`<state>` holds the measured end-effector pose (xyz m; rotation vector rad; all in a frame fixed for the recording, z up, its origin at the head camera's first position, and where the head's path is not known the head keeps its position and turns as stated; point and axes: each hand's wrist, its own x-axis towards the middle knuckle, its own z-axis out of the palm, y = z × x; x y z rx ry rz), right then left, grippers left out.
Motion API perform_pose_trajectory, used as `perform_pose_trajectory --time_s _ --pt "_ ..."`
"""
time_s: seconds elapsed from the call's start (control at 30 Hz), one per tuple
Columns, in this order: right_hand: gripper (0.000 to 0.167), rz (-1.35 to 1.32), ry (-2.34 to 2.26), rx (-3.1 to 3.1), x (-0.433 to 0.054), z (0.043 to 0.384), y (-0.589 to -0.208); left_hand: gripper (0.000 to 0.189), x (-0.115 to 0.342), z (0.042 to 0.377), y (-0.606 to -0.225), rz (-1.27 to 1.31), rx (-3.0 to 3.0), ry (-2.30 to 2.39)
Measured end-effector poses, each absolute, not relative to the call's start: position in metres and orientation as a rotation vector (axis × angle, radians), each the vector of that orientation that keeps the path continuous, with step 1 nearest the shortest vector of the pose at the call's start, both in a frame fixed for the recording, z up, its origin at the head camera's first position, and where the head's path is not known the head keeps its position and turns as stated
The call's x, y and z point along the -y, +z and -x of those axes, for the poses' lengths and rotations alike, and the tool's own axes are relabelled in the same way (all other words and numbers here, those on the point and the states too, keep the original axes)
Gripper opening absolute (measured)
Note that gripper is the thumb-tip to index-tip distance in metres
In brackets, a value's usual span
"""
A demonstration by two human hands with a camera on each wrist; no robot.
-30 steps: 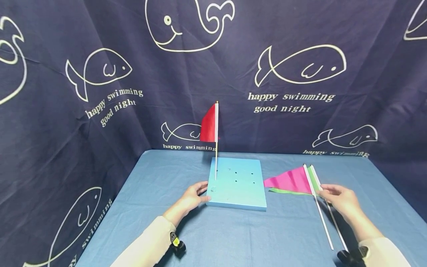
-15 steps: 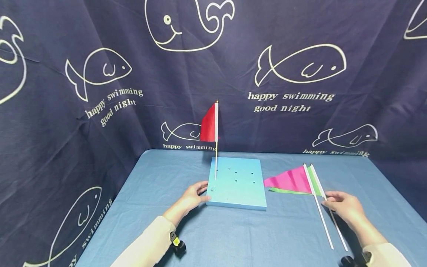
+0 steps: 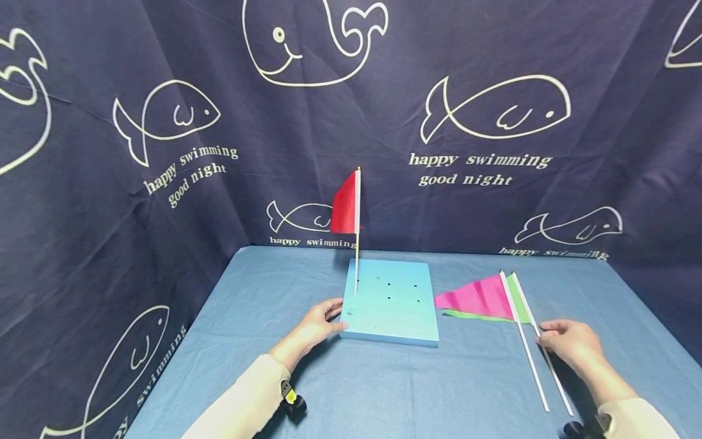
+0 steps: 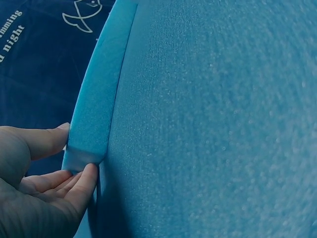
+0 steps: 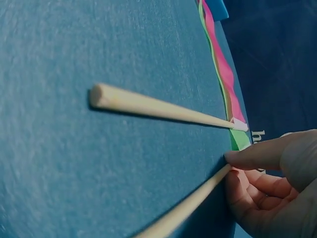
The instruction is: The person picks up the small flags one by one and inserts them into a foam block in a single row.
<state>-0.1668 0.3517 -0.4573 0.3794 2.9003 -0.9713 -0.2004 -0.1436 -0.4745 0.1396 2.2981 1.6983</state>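
A light-blue foam board (image 3: 400, 320) with several small holes lies flat on the table. Upright in its left part stands a red flag (image 3: 344, 207) on a thin stick. My left hand (image 3: 320, 321) grips the board's left side near the front, thumb (image 4: 47, 141) on one face and fingers (image 4: 81, 191) against its edge. To the right lie a pink flag (image 3: 485, 299) and a green flag (image 3: 522, 312), the pink partly covering the green. My right hand (image 3: 574, 342) pinches the green flag's stick (image 5: 185, 208) just below the cloth, between thumb and fingers.
Blue cloth (image 3: 384, 390) covers the table. A dark curtain (image 3: 384, 128) with white fish drawings rises behind the table and along its left side. The pink flag's stick (image 5: 148, 104) lies alongside the green one's. A small dark device (image 3: 293, 402) sits at the left wrist.
My right hand has slid down the green flag's stick toward the near edge, from beside the cloth to just below it. My left hand and the board stay in place.
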Motion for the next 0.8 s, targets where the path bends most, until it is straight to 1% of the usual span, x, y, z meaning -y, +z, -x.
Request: perform_pose_trajectory --time_s 0.3,0.8 --pt "0.037 -0.521 -0.932 -2.956 -0.3468 0.1668 -0.4600 0.062 0.1435 0.2001 -0.4758 -0.150 -2.300 1.708" --pt "0.037 -0.481 -0.971 -2.894 -0.3527 0.1680 -0.4546 0.064 0.1448 0.2013 -0.4785 -0.161 -2.303 1.709"
